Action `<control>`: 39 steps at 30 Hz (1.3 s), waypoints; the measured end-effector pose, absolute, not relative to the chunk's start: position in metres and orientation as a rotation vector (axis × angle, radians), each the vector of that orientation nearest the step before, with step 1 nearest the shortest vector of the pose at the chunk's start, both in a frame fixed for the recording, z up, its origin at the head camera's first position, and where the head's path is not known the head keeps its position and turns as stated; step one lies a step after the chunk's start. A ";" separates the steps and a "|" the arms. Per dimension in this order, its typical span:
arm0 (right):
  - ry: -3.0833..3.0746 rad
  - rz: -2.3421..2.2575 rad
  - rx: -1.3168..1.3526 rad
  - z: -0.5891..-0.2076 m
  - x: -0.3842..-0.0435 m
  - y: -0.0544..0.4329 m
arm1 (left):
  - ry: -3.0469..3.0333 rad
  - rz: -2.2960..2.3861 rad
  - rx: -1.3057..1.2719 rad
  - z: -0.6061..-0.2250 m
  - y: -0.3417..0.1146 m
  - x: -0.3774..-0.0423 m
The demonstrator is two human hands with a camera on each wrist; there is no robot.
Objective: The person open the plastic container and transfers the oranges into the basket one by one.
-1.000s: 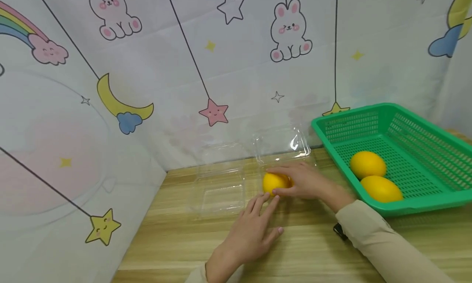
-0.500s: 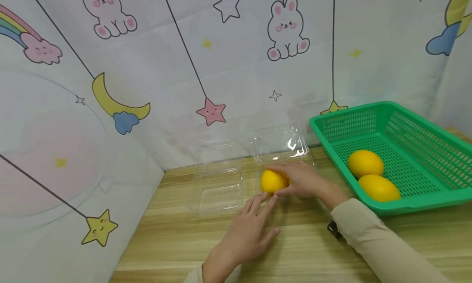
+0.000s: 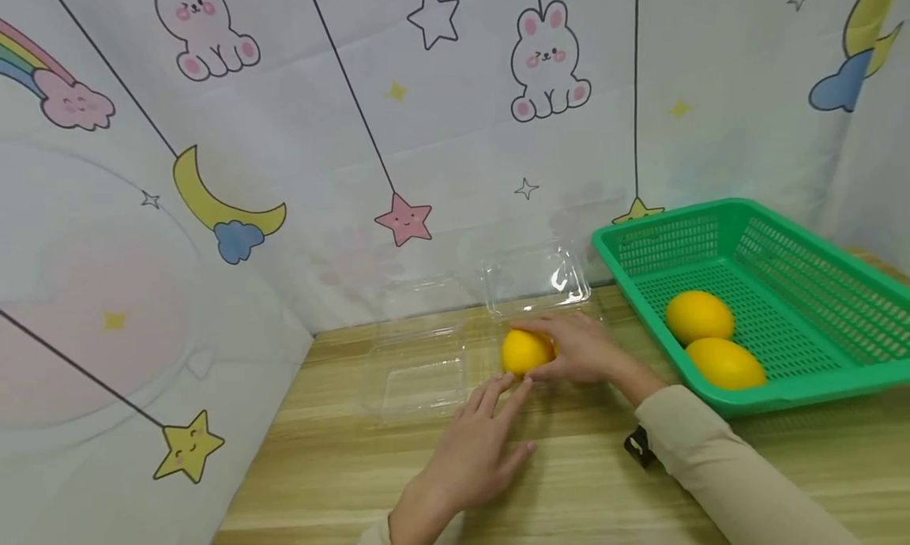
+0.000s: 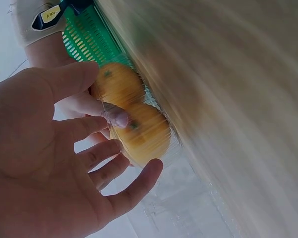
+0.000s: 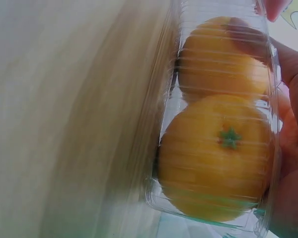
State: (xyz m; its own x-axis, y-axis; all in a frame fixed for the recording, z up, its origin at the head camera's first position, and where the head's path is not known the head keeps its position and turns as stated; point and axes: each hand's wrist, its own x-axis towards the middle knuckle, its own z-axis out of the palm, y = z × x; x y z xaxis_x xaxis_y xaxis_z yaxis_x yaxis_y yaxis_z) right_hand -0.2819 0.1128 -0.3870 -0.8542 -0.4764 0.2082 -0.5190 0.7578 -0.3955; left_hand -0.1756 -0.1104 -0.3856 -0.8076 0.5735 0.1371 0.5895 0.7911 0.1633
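Observation:
My right hand (image 3: pixel 581 349) reaches into a clear clamshell box (image 3: pixel 536 280) and grips an orange (image 3: pixel 524 352), its fingers over the top and thumb at the near side. Through the box wall, the right wrist view shows two oranges side by side, the nearer orange (image 5: pixel 216 161) with a green star-shaped stem mark, the farther orange (image 5: pixel 208 64) by the thumb. My left hand (image 3: pixel 469 450) has its fingers spread, with fingertips at the box's near edge. Whether they press on it cannot be told. The right hand hides the second orange in the head view.
Left of that box lies another clear clamshell box (image 3: pixel 423 375), its lid raised against the patterned cloth backdrop (image 3: pixel 455 150). A green basket (image 3: pixel 803 395) on the right holds two more oranges (image 3: pixel 723 363). Beneath everything is a wood-grain table (image 3: pixel 320 466).
The head view has shifted slightly, so the scene sits a little farther left. Both hands, the oranges and the boxes keep nearly the same positions.

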 end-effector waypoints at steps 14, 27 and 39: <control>-2.828 0.907 0.689 -0.383 -0.277 0.112 | -2.949 -0.316 -0.982 -0.387 -0.109 -0.178; -2.686 0.898 0.651 -0.346 -0.261 0.101 | -2.879 -0.266 -0.992 -0.388 -0.113 -0.176; -2.641 0.877 0.606 -0.312 -0.237 0.139 | -2.880 -0.276 -0.998 -0.389 -0.110 -0.177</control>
